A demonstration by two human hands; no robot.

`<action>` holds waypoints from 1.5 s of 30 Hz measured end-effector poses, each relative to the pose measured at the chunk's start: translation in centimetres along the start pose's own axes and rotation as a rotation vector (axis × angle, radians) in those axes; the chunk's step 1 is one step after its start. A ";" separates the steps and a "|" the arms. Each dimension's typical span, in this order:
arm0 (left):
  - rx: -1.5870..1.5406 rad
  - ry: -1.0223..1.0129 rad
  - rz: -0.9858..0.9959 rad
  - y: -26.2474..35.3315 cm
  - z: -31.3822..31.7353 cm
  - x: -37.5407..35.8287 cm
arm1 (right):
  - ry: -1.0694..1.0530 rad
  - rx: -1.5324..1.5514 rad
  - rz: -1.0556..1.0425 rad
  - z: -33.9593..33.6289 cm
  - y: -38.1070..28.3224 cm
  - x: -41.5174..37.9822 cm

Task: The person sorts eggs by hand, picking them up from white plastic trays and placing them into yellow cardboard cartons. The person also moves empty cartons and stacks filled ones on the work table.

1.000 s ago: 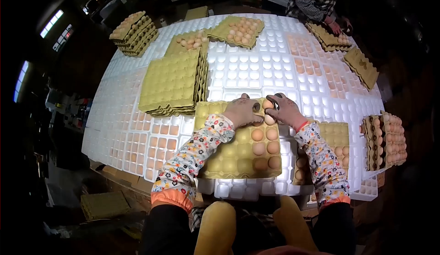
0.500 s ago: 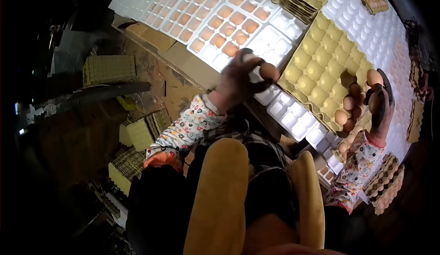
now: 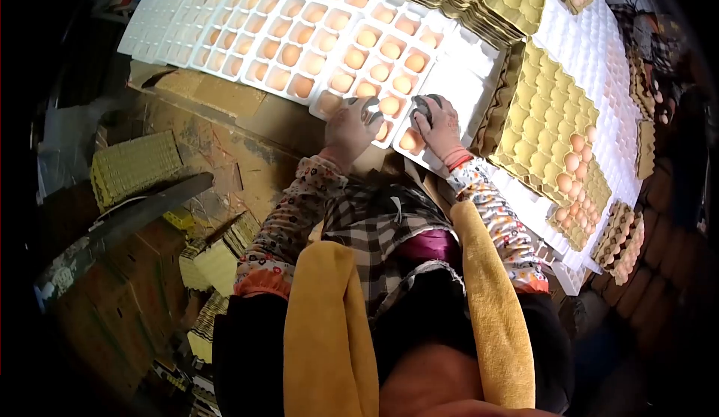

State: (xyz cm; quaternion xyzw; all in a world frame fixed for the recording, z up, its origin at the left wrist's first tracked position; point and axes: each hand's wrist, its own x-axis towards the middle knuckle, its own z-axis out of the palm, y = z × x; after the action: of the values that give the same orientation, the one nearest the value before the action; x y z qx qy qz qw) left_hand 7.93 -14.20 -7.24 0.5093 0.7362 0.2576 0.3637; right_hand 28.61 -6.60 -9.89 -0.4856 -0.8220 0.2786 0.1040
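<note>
My gloved left hand (image 3: 352, 128) is at the near edge of a white tray (image 3: 380, 86) with eggs in its cells, its dark-tipped fingers curled beside an egg (image 3: 389, 105). My gloved right hand (image 3: 440, 126) bends its fingers down over the near cells of the neighbouring white tray (image 3: 453, 80), just above another egg (image 3: 410, 140). Whatever lies under the fingers of either hand is hidden. To the right, a yellow pulp tray (image 3: 541, 117) carries loose brown eggs (image 3: 573, 162) at its right end.
More egg-filled white trays (image 3: 258, 38) run to the upper left. Stacked yellow pulp trays (image 3: 479, 1) stand behind. White trays (image 3: 599, 65) cover the right side, with filled egg cartons (image 3: 620, 243) at its edge. Pulp tray stacks (image 3: 135, 168) and brown boxes (image 3: 123, 297) sit lower left.
The view has shifted. My left hand has come down from mid-air to the tray, its egg no longer visible. My right hand has moved left from the loose eggs to the white trays.
</note>
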 end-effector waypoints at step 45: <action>0.173 -0.427 0.312 37.5 22.6 4.9 | 0.225 1.223 0.223 -30.3 27.0 -19.1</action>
State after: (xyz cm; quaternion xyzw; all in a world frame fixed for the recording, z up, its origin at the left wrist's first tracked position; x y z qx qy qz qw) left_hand 46.00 3.63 5.94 0.6885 0.5747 0.1338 0.4216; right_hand 71.68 -2.11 1.83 -0.4474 -0.4425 0.6545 0.4192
